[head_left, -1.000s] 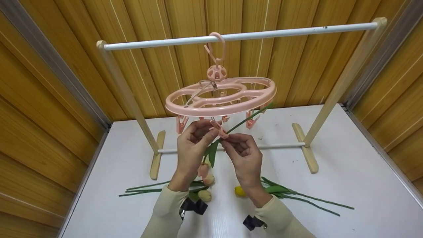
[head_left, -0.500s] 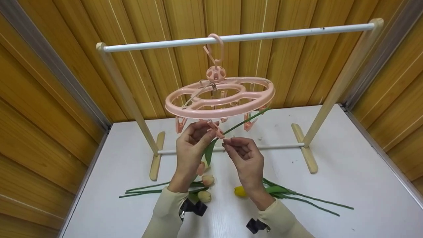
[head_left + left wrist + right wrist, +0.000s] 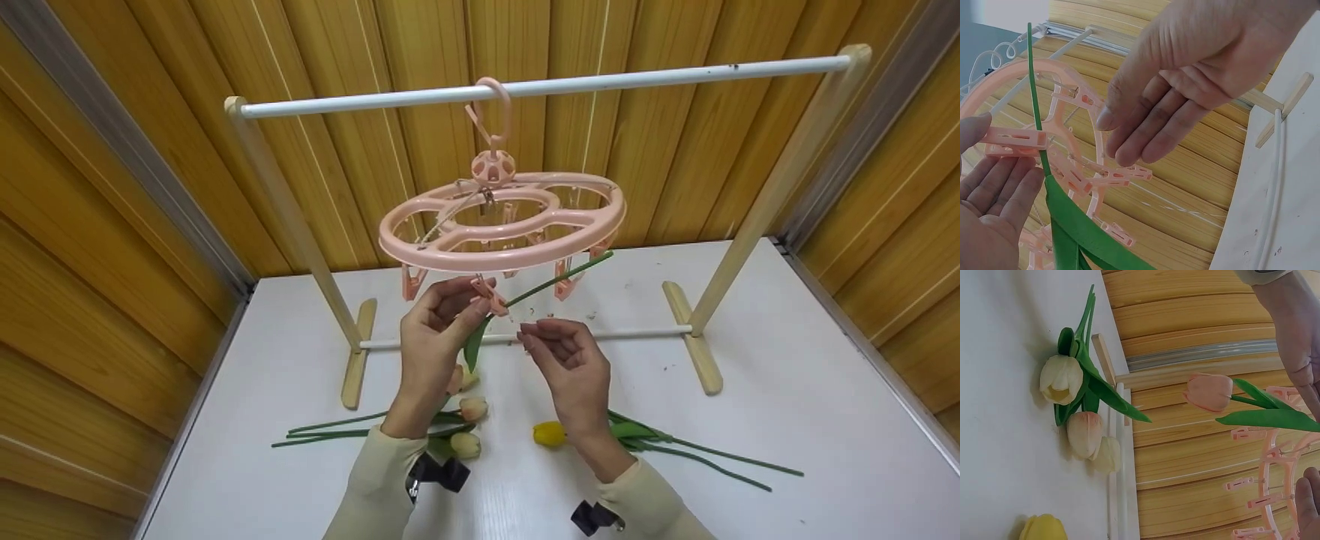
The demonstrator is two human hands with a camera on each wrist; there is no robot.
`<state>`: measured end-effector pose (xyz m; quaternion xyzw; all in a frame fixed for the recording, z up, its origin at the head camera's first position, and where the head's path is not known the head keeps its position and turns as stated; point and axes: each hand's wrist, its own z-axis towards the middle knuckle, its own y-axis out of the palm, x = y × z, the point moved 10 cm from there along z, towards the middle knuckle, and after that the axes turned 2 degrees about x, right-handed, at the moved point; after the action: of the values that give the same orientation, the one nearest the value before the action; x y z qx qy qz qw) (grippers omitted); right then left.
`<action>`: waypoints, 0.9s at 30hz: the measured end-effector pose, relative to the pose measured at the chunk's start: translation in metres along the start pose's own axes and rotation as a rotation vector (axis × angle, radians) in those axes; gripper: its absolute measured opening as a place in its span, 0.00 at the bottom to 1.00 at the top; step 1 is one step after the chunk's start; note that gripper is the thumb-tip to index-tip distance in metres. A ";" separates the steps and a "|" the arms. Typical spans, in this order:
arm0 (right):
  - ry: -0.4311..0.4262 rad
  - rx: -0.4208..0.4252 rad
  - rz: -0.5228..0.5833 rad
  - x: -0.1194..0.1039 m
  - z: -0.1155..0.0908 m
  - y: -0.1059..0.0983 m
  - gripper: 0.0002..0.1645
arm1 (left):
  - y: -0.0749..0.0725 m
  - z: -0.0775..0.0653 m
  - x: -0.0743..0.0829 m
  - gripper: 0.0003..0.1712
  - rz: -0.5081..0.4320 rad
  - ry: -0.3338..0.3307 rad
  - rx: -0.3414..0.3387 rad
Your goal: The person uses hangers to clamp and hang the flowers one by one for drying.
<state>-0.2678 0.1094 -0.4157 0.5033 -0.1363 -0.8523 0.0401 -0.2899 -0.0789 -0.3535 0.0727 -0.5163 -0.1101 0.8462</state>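
My left hand [image 3: 435, 341] pinches a pink clothes peg [image 3: 1015, 136] that hangs from the front of a round pink drying hanger [image 3: 480, 260]. In the left wrist view, the peg's tip meets the green stem [image 3: 1033, 93] of a tulip, just above its leaves [image 3: 1069, 219]. That tulip hangs bloom down at a slant; its pink bloom [image 3: 1209, 392] shows in the right wrist view. My right hand [image 3: 576, 371] is to the right of the peg, apart from it, its fingers loosely bent with nothing between them.
A white rod [image 3: 660, 73] on wooden posts carries the hanger. Other pink pegs [image 3: 412, 281] dangle around its ring. Pale tulips [image 3: 465, 445] lie at left on the white table [image 3: 247, 495]; a yellow tulip [image 3: 549, 434] and more stems lie at right.
My right hand has let go near the peg and drawn away to the right and down. My left hand stays at the peg, and the tulip hangs slightly lower.
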 end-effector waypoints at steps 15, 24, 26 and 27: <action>0.026 0.029 -0.050 0.009 0.000 -0.020 0.19 | -0.004 -0.002 -0.004 0.18 0.066 -0.003 0.017; 0.036 0.053 -0.083 0.010 0.003 -0.036 0.18 | -0.004 -0.002 -0.006 0.19 0.060 0.001 0.015; 0.043 0.057 -0.088 0.010 0.004 -0.039 0.18 | -0.004 -0.002 -0.007 0.19 0.064 0.002 0.016; 0.045 0.060 -0.087 0.010 0.004 -0.041 0.18 | -0.004 -0.002 -0.007 0.19 0.067 0.003 0.017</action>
<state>-0.2733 0.1476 -0.4334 0.5287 -0.1386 -0.8374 -0.0091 -0.2917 -0.0810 -0.3609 0.0629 -0.5181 -0.0770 0.8495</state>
